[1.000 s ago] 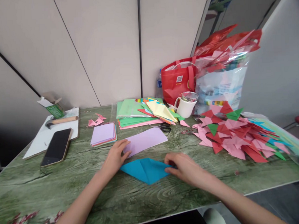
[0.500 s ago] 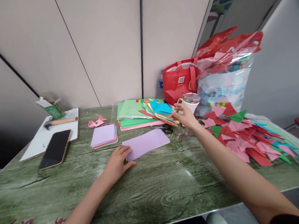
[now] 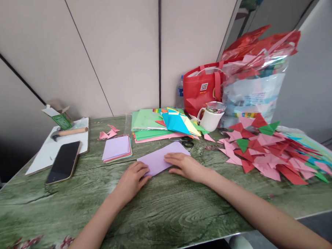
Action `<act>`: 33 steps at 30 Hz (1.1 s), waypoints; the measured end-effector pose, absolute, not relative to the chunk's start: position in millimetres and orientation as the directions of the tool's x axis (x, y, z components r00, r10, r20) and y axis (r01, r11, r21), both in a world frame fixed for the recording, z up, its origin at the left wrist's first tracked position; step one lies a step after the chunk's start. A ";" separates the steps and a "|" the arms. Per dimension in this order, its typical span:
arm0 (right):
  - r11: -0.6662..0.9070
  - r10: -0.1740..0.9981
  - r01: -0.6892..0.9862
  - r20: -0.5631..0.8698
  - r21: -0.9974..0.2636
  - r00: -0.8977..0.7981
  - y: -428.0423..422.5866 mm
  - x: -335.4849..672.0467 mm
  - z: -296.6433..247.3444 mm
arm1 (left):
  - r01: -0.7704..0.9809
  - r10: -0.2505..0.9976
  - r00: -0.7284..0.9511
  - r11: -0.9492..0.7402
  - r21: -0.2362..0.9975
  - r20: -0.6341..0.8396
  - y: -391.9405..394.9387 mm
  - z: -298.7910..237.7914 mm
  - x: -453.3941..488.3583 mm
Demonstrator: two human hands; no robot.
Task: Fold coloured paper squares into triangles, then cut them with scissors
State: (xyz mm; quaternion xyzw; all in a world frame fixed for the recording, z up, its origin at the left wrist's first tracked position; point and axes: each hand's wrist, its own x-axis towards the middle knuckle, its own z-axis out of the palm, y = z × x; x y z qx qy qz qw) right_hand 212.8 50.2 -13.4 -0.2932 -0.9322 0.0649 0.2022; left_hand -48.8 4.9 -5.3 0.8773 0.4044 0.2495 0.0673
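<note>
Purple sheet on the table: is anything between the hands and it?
Nothing visible. The left hand rests on the near left corner of the purple sheet, the right hand on its near edge. The scissors lie past its far edge.

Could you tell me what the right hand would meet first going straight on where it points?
The right hand already lies on the lilac sheet; beyond it, probably the small paper stack.

One phone (image 3: 63,162), one hammer (image 3: 68,132), one mug (image 3: 211,117), one red bag (image 3: 200,91), one clear bag (image 3: 252,93), one loose lilac sheet (image 3: 159,158).
</note>
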 end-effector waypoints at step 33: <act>0.873 0.449 0.487 0.393 -0.004 -0.802 -50.2 245.0 -11.3 | 0.631 0.813 0.480 -0.582 0.513 0.331 3.2 11.1 -55.0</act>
